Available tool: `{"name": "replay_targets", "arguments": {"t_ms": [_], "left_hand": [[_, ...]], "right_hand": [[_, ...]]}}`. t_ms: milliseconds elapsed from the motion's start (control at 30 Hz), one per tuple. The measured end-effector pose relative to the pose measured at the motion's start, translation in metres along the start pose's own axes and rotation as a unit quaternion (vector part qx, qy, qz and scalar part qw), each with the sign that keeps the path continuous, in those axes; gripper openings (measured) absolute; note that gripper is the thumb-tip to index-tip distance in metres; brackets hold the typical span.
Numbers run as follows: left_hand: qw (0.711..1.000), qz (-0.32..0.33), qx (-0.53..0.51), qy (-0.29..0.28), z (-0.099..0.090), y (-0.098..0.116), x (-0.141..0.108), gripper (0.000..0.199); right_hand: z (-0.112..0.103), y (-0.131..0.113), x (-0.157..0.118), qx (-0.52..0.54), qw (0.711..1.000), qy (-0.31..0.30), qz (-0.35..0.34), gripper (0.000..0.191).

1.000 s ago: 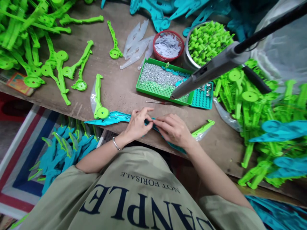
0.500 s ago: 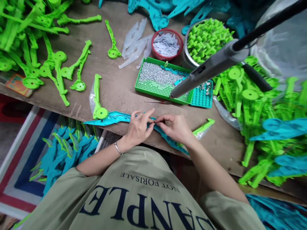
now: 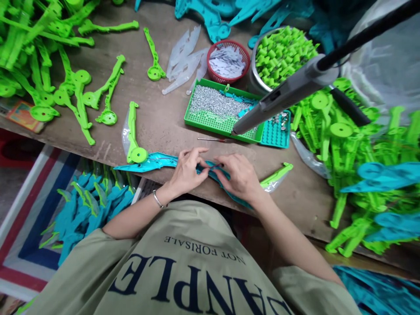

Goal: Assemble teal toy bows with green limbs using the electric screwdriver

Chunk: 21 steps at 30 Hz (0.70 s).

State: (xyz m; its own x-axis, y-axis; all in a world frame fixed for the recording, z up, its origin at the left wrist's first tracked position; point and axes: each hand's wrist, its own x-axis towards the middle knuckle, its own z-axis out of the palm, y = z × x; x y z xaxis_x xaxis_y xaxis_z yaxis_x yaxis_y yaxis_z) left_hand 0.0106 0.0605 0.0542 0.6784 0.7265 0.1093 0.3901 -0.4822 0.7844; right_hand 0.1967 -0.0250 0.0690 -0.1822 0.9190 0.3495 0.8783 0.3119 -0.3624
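Observation:
A long, curved turquoise plastic shell (image 3: 160, 161) lies along the table's front edge, with a thin wire (image 3: 215, 166) running inside it. Over its middle, my left hand (image 3: 188, 170) pinches thumb and forefinger together at the wire, its other fingers raised. My right hand (image 3: 241, 177) is closed in a pinch just to the right, at the wire's other side, and covers part of the shell. The fingertips hide the exact grip. A lime-green arm (image 3: 132, 131) with a round hub and clear blade joins the shell's left end; another green arm (image 3: 277, 176) shows beyond my right hand.
A green tray (image 3: 216, 124) of small screws stands ahead, a screwdriver (image 3: 213, 139) before it. Behind are a red basket (image 3: 211, 72) and a metal bowl (image 3: 254, 72) of green pieces. A grey pole (image 3: 285, 94) slants overhead. Green parts (image 3: 341, 131) heap up on both sides.
My hands have drawn slightly apart over the shell, and the thin wire now shows between the fingertips. The right hand has tilted a little; the shell has barely moved.

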Motion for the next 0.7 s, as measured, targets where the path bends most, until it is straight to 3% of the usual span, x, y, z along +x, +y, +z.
{"name": "replay_targets", "arguments": {"t_ms": [100, 167, 267, 467, 700], "left_hand": [[0.999, 0.002, 0.008, 0.035, 0.008, 0.002, -0.006, 0.033], [0.998, 0.005, 0.034, 0.049, 0.012, 0.003, -0.009, 0.025], [0.994, 0.029, 0.092, 0.061, 0.015, 0.002, -0.013, 0.010], [0.981, 0.101, 0.162, 0.039, 0.013, -0.001, -0.021, 0.025], [0.974, 0.096, 0.198, 0.056, 0.015, -0.005, -0.020, 0.020]], "right_hand": [[-0.001, -0.003, -0.003, 0.032, 0.999, 0.026, 0.031, 0.024], [0.000, -0.004, -0.006, 0.010, 0.999, 0.023, 0.044, 0.018], [0.005, -0.003, -0.011, -0.030, 0.998, 0.013, 0.050, 0.023], [0.018, 0.000, -0.013, -0.049, 0.996, 0.034, 0.065, 0.026], [0.019, -0.001, -0.011, -0.033, 0.998, 0.038, 0.050, 0.026]]}}
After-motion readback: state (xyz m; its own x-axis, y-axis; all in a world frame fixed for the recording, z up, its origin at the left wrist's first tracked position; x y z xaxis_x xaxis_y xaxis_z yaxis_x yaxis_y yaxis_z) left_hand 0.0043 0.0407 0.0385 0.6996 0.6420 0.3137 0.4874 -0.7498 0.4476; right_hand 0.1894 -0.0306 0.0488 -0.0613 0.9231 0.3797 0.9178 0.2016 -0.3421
